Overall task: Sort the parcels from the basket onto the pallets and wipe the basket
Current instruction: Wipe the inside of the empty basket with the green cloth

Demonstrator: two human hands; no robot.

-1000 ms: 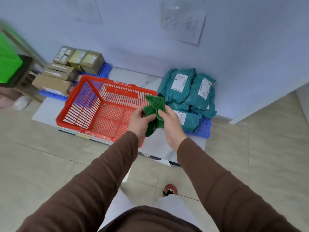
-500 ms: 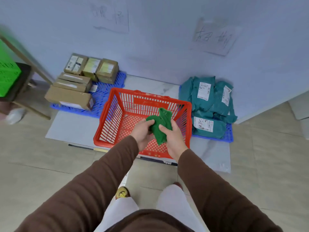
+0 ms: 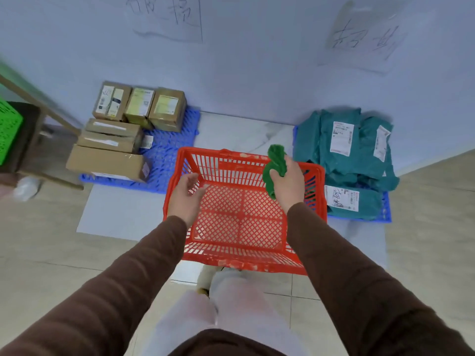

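Observation:
An empty red plastic basket [image 3: 244,260] sits on a white floor sheet right in front of me. My right hand [image 3: 288,183] is shut on a crumpled green cloth [image 3: 276,160], held above the basket's far right corner. My left hand [image 3: 186,199] hovers open over the basket's left rim, holding nothing. Several cardboard boxes [image 3: 110,163] are stacked on a blue pallet [image 3: 169,150] at the left. Several teal mailer bags [image 3: 344,150] with white labels lie piled on a second blue pallet [image 3: 385,209] at the right.
The wall [image 3: 257,73] stands just behind the pallets, with two handwritten paper signs [image 3: 167,16] taped on it. A green crate [image 3: 7,132] on a dark stand sits at the far left. Tiled floor [image 3: 38,253] surrounds the white sheet [image 3: 115,214].
My left hand let go of the green cloth and moved left over the basket's rim. My right hand kept the cloth. I have stepped closer, so the basket lies directly beneath my arms.

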